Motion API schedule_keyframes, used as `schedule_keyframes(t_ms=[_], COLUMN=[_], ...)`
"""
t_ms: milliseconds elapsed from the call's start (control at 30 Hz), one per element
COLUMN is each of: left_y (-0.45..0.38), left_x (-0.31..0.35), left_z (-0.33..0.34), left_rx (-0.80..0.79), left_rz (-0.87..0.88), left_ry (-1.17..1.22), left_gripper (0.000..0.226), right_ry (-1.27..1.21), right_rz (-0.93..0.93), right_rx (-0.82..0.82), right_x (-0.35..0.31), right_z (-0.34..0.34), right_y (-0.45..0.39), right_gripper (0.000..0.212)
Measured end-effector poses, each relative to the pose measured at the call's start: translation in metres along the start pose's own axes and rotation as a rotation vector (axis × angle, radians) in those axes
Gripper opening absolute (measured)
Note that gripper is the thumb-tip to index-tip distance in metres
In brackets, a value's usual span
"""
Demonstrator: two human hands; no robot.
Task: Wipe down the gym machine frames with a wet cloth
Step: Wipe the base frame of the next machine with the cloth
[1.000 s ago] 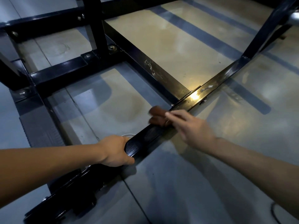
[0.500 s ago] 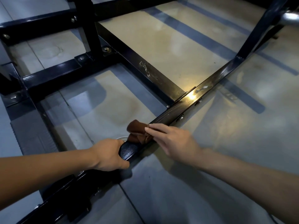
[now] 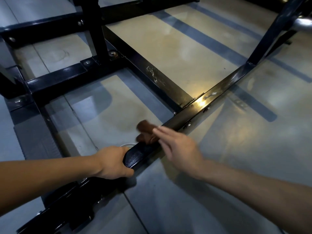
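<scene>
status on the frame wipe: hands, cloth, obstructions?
Left hand grips the low black frame bar. Right hand presses the brown cloth on that bar with straight fingers. Bar ahead unobstructed up to the crossbar joint.

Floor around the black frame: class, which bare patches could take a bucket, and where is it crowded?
Free: the tan floor between the scuffed crossbar and the diagonal rail; also the grey floor on the rail's right. Crowded: the rail's near end, where the left hand grips it and the right hand presses the brown cloth.
</scene>
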State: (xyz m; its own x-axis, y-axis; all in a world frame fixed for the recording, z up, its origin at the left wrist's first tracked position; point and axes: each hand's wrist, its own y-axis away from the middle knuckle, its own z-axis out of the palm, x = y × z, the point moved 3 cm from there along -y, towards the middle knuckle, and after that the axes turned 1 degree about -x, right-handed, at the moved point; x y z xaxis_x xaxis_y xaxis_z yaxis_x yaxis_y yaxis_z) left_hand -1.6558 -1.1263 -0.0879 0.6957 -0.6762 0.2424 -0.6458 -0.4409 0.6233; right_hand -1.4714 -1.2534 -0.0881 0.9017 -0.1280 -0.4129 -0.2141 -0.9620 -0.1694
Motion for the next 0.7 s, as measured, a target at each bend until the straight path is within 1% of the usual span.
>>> schedule_keyframes(t_ms=[67,100,167,200,233,300,333,367,433,467,500,533,600,633,667,700], left_y=[0.0,0.0,0.001,0.001,0.003,0.002,-0.002,-0.007,-0.015,-0.016,-0.015,-0.014,-0.009,-0.008,-0.007,-0.008], left_x=[-0.001,0.0,0.0,-0.001,0.0,0.0,-0.002,-0.003,-0.006,-0.004,-0.001,0.001,0.007,0.012,0.017,0.022], left_z=[0.0,0.0,0.001,0.002,0.002,-0.002,-0.006,-0.013,-0.033,-0.043,-0.052,-0.058,-0.069,-0.073,-0.075,-0.076], left_rx=[-0.009,-0.009,-0.009,-0.015,-0.02,-0.009,0.029,0.096,0.269,0.36,0.447,0.504,0.564,0.569,0.563,0.55], left_rz=[-0.014,-0.022,-0.032,-0.039,-0.049,-0.13,-0.182,-0.197,-0.165,-0.116,-0.036,0.043,0.216,0.309,0.397,0.468], left_ry=[-0.001,0.002,0.007,0.023,0.071,0.344,0.47,0.516,0.412,0.336,0.266,0.215,0.156,0.105,0.028,-0.033], left_gripper=[0.044,0.042,0.043,0.048,0.055,0.075,0.084,0.086,0.075,0.071,0.074,0.083,0.108,0.117,0.123,0.123], right_ry=[0.051,0.089,0.135,0.151,0.165,0.157,0.103,-0.034,-0.549,-0.794,-0.98,-1.121,-1.293,-1.324,-1.328,-1.326], right_rz=[-0.109,-0.136,-0.121,-0.066,0.032,0.272,0.386,0.496,0.706,0.782,0.823,0.852,0.897,0.902,0.898,0.895], right_rx=[-0.07,-0.07,0.0,0.045,0.062,0.04,0.033,0.043,0.051,0.004,-0.07,-0.152,-0.314,-0.396,-0.47,-0.531], right_x=[-0.003,0.002,0.027,0.042,0.06,0.083,0.087,0.086,0.073,0.061,0.049,0.037,0.018,0.011,0.006,0.002], right_z=[0.007,0.003,-0.009,-0.019,-0.029,-0.047,-0.054,-0.059,-0.062,-0.062,-0.061,-0.06,-0.057,-0.055,-0.054,-0.052], right_y=[0.003,0.001,-0.007,-0.013,-0.019,-0.031,-0.037,-0.042,-0.048,-0.049,-0.049,-0.048,-0.045,-0.044,-0.043,-0.041], right_gripper=[0.043,0.044,0.044,0.042,0.041,0.04,0.039,0.037,0.03,0.026,0.024,0.025,0.027,0.028,0.029,0.031])
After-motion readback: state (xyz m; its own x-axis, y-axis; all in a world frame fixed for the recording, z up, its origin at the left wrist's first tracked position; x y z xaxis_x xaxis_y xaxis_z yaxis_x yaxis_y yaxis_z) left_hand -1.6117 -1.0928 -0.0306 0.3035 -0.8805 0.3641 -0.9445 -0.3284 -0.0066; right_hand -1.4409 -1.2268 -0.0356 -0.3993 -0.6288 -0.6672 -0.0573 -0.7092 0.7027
